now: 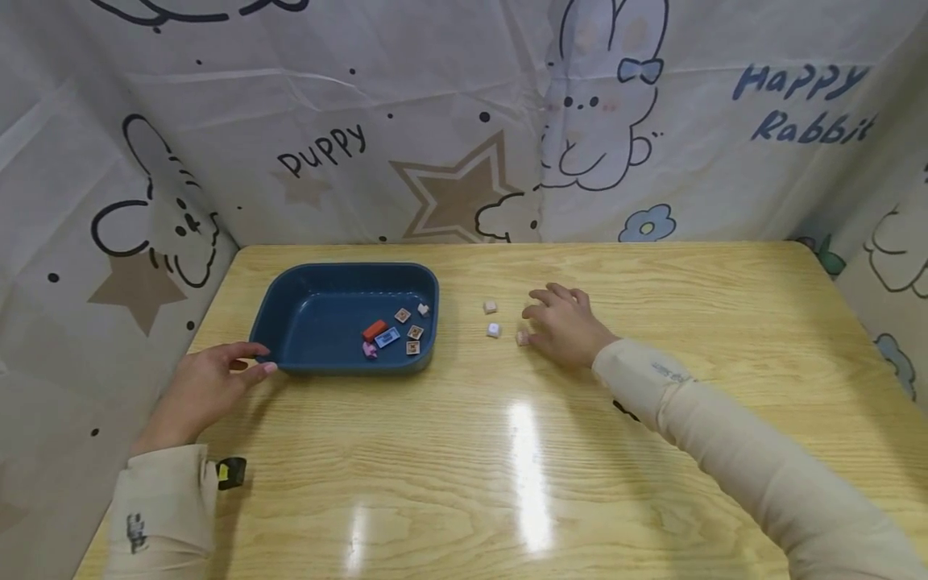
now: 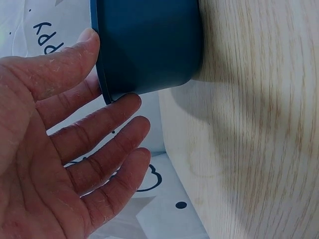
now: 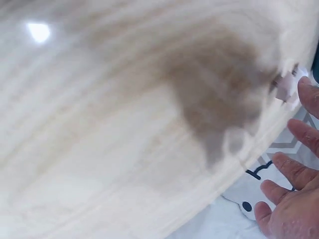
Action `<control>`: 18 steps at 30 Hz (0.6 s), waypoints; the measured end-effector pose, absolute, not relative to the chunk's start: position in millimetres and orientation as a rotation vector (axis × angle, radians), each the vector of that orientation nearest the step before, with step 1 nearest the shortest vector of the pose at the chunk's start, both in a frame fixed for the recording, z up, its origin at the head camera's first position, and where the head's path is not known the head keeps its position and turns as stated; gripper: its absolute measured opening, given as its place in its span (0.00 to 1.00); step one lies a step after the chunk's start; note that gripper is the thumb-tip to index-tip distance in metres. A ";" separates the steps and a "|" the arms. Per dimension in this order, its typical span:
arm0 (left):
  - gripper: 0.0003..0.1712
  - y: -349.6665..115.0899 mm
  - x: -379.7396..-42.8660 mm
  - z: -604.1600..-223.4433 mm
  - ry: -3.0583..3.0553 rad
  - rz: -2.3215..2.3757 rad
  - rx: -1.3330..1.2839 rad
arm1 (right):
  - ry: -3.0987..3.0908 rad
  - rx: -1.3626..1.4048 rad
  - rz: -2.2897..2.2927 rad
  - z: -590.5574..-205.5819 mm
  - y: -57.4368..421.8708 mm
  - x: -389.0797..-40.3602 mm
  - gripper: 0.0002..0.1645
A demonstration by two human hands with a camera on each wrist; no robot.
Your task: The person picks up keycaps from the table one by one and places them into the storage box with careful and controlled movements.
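Observation:
At the near left corner of a dark blue plastic tray point(image 1: 290, 322), my left hand point(image 1: 210, 383) holds the rim between thumb and fingers. In the left wrist view the thumb lies along the tray's rim point(image 2: 97, 55), with the other fingers spread loosely below. My right hand point(image 1: 569, 326) hovers low over the table, fingers spread and bent, its thumb side right at a small pale pink block point(image 1: 523, 338). The right wrist view shows a small pinkish block point(image 3: 285, 87), blurred, beside the fingertips. To the hand's left lie a white block point(image 1: 494, 330) and another pale block point(image 1: 490, 307).
Inside the tray are a red brick point(image 1: 374, 330), a blue printed tile point(image 1: 387, 337), a pink piece point(image 1: 370, 350), a whitish piece point(image 1: 424, 309) and several tan square tiles point(image 1: 413, 348). A printed cloth point(image 1: 449, 89) hangs behind the wooden table point(image 1: 406, 467) and at its sides.

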State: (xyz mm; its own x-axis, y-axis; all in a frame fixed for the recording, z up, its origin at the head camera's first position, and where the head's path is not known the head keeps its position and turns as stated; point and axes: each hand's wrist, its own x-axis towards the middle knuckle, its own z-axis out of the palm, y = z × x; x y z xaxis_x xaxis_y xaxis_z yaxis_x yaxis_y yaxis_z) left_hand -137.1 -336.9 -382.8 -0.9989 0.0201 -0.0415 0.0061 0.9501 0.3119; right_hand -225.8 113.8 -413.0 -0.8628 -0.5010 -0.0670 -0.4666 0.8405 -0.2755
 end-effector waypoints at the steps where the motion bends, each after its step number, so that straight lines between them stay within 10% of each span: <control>1: 0.23 -337.3 -137.1 -383.0 3.060 0.485 0.022 | 2.878 -0.769 -0.388 -414.7 114.1 -224.6 0.23; 18: 0.24 -336.1 -134.6 -382.6 3.048 0.496 -0.014 | 2.881 -0.763 -0.388 -427.8 111.6 -220.1 0.14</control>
State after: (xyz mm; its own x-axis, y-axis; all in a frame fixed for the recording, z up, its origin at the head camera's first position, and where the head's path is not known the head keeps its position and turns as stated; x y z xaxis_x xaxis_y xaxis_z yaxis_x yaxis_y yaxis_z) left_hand -134.6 -336.1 -382.6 -0.9985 -0.0003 -0.0545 -0.0176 0.9484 0.3165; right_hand -220.1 111.6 -427.8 -0.8623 -0.5023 -0.0647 -0.4672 0.8383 -0.2809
